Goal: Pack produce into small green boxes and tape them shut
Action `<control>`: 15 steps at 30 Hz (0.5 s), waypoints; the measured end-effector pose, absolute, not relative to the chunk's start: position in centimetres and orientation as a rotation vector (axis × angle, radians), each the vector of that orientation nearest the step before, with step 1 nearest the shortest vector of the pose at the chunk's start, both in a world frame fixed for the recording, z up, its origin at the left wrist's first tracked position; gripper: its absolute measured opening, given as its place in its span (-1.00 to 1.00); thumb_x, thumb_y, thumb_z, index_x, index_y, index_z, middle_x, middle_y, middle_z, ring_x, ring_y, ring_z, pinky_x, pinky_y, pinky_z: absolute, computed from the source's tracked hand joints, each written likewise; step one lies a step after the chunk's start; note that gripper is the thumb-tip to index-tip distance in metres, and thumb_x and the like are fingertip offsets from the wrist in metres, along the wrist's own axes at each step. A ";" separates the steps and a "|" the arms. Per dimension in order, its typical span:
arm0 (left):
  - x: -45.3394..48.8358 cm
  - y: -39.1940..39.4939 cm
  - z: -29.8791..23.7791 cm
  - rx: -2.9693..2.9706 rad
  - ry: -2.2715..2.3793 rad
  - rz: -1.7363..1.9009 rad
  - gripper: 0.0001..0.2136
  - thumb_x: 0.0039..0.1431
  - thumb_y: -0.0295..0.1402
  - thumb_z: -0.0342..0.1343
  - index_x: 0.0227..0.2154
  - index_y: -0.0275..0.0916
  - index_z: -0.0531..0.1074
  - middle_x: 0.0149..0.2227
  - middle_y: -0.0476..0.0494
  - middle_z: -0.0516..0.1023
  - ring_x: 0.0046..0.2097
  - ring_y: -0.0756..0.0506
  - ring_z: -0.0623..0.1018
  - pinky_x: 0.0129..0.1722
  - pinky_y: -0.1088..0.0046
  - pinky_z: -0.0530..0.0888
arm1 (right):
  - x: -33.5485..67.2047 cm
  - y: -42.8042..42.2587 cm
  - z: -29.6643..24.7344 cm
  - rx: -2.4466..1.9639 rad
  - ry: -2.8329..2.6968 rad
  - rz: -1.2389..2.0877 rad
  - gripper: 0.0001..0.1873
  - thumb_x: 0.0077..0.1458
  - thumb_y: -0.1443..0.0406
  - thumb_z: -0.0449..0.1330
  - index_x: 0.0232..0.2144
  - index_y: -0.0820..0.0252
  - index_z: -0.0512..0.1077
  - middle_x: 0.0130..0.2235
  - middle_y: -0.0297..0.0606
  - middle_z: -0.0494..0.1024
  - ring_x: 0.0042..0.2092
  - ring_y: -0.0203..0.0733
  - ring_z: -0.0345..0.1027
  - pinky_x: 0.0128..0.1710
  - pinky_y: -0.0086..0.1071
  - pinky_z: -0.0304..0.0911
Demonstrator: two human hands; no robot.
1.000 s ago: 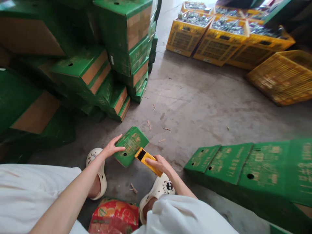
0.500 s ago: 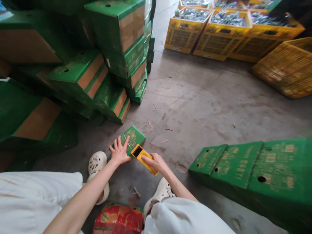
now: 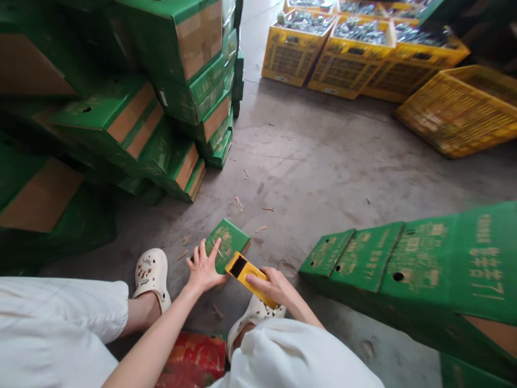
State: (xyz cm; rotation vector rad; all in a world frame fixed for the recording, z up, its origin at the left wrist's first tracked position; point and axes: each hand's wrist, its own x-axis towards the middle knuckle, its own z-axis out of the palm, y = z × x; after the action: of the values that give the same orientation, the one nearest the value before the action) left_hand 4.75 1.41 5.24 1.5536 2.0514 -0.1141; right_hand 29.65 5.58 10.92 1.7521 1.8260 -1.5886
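Observation:
My left hand [image 3: 205, 269] is on a small green cardboard box [image 3: 234, 240] with gold print. Its fingers spread over the box's top near the left edge, and the thumb lies along the near side. In my right hand [image 3: 273, 285] is a yellow handheld tool [image 3: 251, 276] with a dark rectangular patch near its far end. The thumb presses on top of it. That far end reaches the box's near right corner; whether it touches, I cannot tell. Under me, between my feet, lies a red printed package [image 3: 197, 355], partly hidden by my arm and leg.
Green boxes [image 3: 173, 102] are stacked at the left. A row of green boxes [image 3: 420, 258] stands at the right. Yellow crates [image 3: 288, 56] filled with small items are at the back, beside a tilted yellow crate [image 3: 456, 116]. Brown scraps [image 3: 262, 229] litter the concrete floor.
The small green box has slid right and towards me with my left hand, uncovering scraps on its left. My right hand has moved along with the yellow tool. The view has shifted rightward.

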 end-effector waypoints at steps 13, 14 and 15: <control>-5.2 5.5 4.0 1.498 1.724 0.082 0.20 -0.14 -0.07 0.49 0.56 -0.01 -0.01 0.54 -0.44 0.11 0.55 -0.50 0.11 0.44 -0.14 0.18 | 35.8 2.5 13.4 1.840 1.723 -1.686 -0.41 0.18 -0.22 0.23 -0.29 0.21 0.55 -0.36 -0.26 0.55 -0.32 -0.15 0.37 -0.43 -0.37 0.02; -5.5 5.7 4.0 1.519 1.718 0.094 0.18 -0.14 -0.06 0.49 0.55 -0.01 0.03 0.53 -0.41 0.15 0.54 -0.47 0.15 0.44 -0.11 0.19 | 35.2 2.8 12.9 1.851 1.730 -1.654 -0.42 0.18 -0.20 0.24 -0.28 0.21 0.56 -0.34 -0.24 0.56 -0.31 -0.14 0.39 -0.43 -0.37 0.03; -5.9 5.8 4.0 1.540 1.719 0.114 0.16 -0.15 -0.05 0.49 0.54 0.00 0.07 0.52 -0.38 0.20 0.52 -0.45 0.20 0.43 -0.08 0.22 | 34.4 3.3 12.3 1.853 1.741 -1.621 -0.44 0.18 -0.19 0.25 -0.28 0.22 0.56 -0.33 -0.23 0.58 -0.29 -0.12 0.41 -0.42 -0.37 0.04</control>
State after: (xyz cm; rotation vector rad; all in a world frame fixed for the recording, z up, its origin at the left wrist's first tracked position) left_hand -5.89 5.84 4.04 1.5399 1.7194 0.1136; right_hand 34.42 3.34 12.33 1.8527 1.7415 -1.6209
